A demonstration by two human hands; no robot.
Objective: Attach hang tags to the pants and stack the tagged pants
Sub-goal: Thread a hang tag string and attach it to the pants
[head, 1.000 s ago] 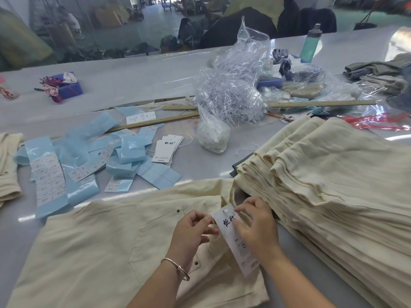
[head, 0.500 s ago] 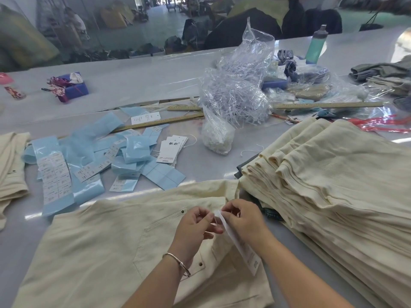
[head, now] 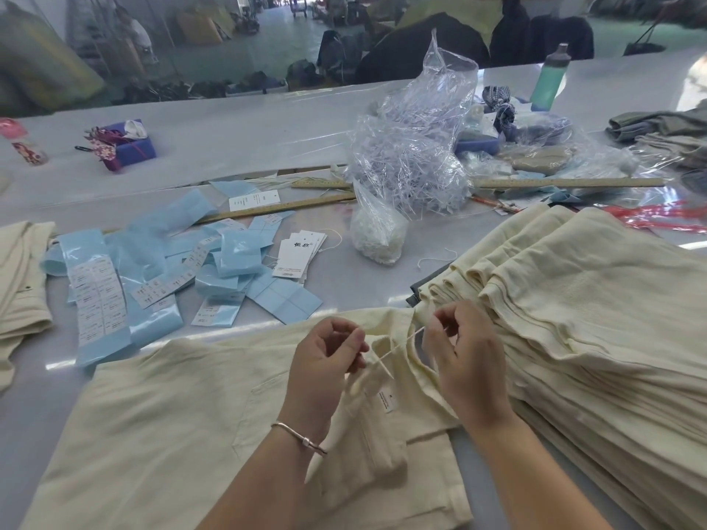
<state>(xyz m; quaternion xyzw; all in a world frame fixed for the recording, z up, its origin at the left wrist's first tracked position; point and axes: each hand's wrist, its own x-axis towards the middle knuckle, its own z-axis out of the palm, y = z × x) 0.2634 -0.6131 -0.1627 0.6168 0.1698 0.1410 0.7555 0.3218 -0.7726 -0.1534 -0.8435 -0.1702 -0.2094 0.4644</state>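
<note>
Cream pants [head: 183, 426] spread flat on table [head: 237, 135], just beside stacked pants [head: 597, 323]; left hand [head: 325, 361] and right hand [head: 465, 361] each pinching white string [head: 398, 344] above waistband; hang tag [head: 384, 392] below, print too small to read; spare hang tags [head: 300, 254] showing two black characters.

- Pants [head: 160, 426]: matt cream woven cloth.
- Table [head: 245, 132] under them: smooth, glossy grey.
- Blue strips [head: 153, 327] beyond the pants: shiny film.
- Bag [head: 417, 147] farther back: clear crinkled plastic.
- Rulers [head: 283, 208] beside the bag: wood.
</note>
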